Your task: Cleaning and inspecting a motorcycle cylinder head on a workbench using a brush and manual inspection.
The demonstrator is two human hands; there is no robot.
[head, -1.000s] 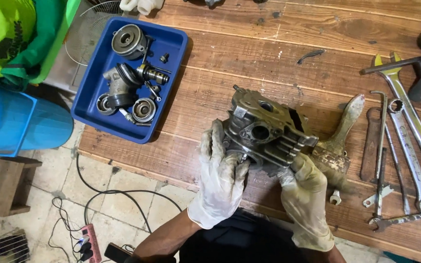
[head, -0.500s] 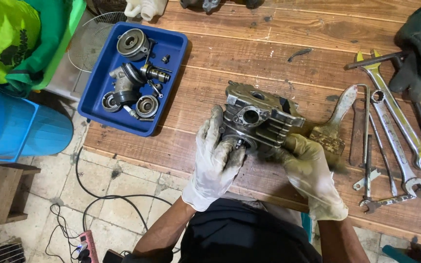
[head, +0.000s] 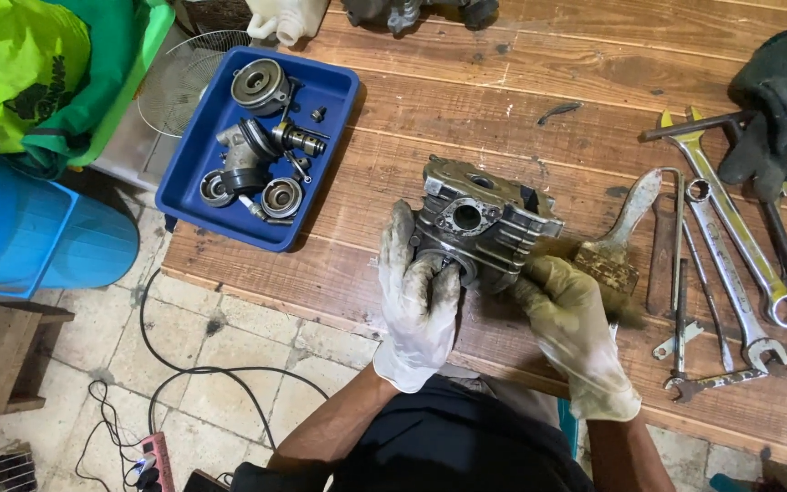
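A grey metal engine cylinder head (head: 485, 223) with cooling fins lies on the wooden workbench (head: 521, 100). My left hand (head: 416, 292), in a dirty white glove, grips its near left side with the fingers up against the casting. My right hand (head: 571, 314), in a stained yellowish glove, presses on its right end. Beside the right hand lies a worn paintbrush (head: 617, 241) with a pale handle, its bristles partly under the glove.
A blue tray (head: 330, 109) of small engine parts sits at the bench's left end. Several spanners (head: 730, 241) lie to the right, a dark glove (head: 785, 100) at far right. A blue barrel (head: 38, 241), a green bag (head: 29, 73) and floor cables (head: 184, 374) lie left.
The view has shifted slightly; both hands stay on the cylinder head, which has turned a little on the bench between the frames.
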